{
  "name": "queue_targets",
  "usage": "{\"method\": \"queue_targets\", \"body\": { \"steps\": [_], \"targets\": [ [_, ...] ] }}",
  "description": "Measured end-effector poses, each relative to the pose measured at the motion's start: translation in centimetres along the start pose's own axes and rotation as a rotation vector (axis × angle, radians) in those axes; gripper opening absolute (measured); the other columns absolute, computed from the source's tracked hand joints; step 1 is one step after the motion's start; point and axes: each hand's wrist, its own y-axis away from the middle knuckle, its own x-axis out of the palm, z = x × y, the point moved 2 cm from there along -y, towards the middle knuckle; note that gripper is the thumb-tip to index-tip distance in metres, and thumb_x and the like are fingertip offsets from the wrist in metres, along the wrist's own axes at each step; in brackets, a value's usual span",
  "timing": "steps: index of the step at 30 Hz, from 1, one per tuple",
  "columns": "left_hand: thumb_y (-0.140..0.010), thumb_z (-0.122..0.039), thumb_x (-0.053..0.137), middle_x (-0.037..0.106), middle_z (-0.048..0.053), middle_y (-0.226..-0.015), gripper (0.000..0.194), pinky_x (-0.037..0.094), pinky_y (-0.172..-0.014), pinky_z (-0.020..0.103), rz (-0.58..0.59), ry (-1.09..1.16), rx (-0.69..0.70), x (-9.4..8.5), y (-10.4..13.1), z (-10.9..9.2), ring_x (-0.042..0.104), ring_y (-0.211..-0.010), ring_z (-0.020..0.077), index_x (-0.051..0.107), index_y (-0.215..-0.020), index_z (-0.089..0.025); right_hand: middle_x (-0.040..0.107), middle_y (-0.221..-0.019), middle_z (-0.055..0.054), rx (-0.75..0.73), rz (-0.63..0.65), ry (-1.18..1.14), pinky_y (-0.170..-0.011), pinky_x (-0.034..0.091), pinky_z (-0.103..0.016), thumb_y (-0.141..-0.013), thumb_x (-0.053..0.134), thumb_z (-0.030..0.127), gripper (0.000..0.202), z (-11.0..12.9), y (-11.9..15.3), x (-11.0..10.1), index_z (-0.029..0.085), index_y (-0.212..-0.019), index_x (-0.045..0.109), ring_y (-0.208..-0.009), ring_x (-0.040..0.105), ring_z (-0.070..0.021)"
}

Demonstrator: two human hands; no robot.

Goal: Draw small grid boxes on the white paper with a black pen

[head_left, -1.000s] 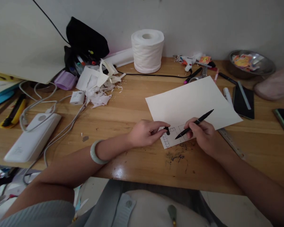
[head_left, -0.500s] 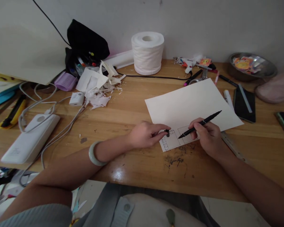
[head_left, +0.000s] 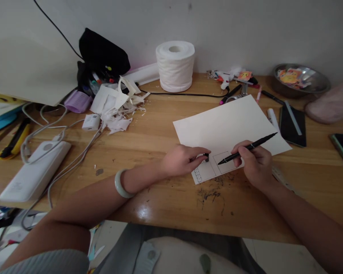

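A white sheet of paper (head_left: 217,125) lies slanted on the wooden desk, with thin outlined boxes and a row of small loops drawn near its lower edge. My right hand (head_left: 257,165) grips a slim black marker pen (head_left: 255,144), its tip down at the left side of the right-hand box; whether it touches the paper I cannot tell. Over the left box, my left hand (head_left: 178,160) pinches a small black pen cap (head_left: 207,155) between thumb and forefinger. A pale bangle (head_left: 120,184) circles my left wrist.
White paper scraps (head_left: 117,110), a power bank (head_left: 36,169) and cables lie to the left. At the back stand a tissue roll (head_left: 175,68), a glue gun (head_left: 225,79) and a metal bowl (head_left: 317,85). A black phone-like slab (head_left: 293,131) lies right of the paper.
My left hand, pinching the cap, has slid slightly right over the left box. The marker in my right hand has also shifted a little right. The whole view has moved slightly.
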Motion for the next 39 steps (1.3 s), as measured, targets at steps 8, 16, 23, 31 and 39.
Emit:
{"method": "queue_targets", "body": {
  "steps": [8,16,23,31,39],
  "targets": [
    [-0.082,-0.027,0.047,0.061,-0.001,-0.054,0.025,0.034,-0.045,0.016,0.043,-0.054,0.041,0.5,-0.3,-0.3,0.052,-0.044,0.0073,0.063,-0.099,-0.019,0.045,-0.048,0.002,-0.006,0.008,0.025,-0.046,0.034,-0.028,-0.081,0.041,0.044,0.028,-0.1,0.1,-0.1,0.022,-0.067,0.053,-0.045,0.043,-0.0127],
    [-0.081,-0.027,0.049,0.063,0.0,-0.056,0.024,0.035,-0.045,0.017,0.063,-0.046,0.026,0.6,-0.3,-0.3,0.053,-0.045,0.0081,0.063,-0.1,-0.019,0.046,-0.049,0.003,-0.01,0.031,-0.012,-0.045,0.033,-0.026,-0.081,0.043,0.042,0.026,-0.2,0.0,-0.1,0.021,-0.068,0.053,-0.044,0.043,-0.0114],
    [-0.082,-0.024,0.049,0.067,0.001,-0.07,0.024,0.038,-0.049,0.016,0.075,-0.008,0.058,0.7,-0.3,-0.2,0.056,-0.051,0.0073,0.063,-0.1,-0.019,0.047,-0.049,0.003,-0.036,0.049,-0.01,-0.043,0.033,-0.024,-0.082,0.044,0.038,0.024,-0.4,0.1,0.0,0.021,-0.069,0.054,-0.045,0.043,-0.0101],
    [-0.082,-0.026,0.051,0.068,0.0,-0.084,0.023,0.042,-0.053,0.015,0.102,0.123,-0.024,0.8,-0.4,0.1,0.06,-0.062,0.0079,0.063,-0.101,-0.021,0.048,-0.05,0.004,-0.193,0.093,0.068,-0.042,0.034,-0.021,-0.083,0.044,0.027,0.017,-0.3,0.2,-0.1,0.021,-0.073,0.056,-0.045,0.045,-0.0086],
    [-0.083,-0.026,0.049,0.067,0.001,-0.092,0.023,0.047,-0.063,0.016,0.133,0.239,-0.03,1.0,-0.6,0.3,0.063,-0.077,0.0105,0.063,-0.101,-0.019,0.057,-0.062,0.001,-0.413,0.188,0.256,-0.046,0.039,-0.021,-0.078,0.046,0.015,0.01,1.4,1.0,-0.1,0.02,-0.077,0.055,-0.051,0.051,-0.0088]
  ]
}}
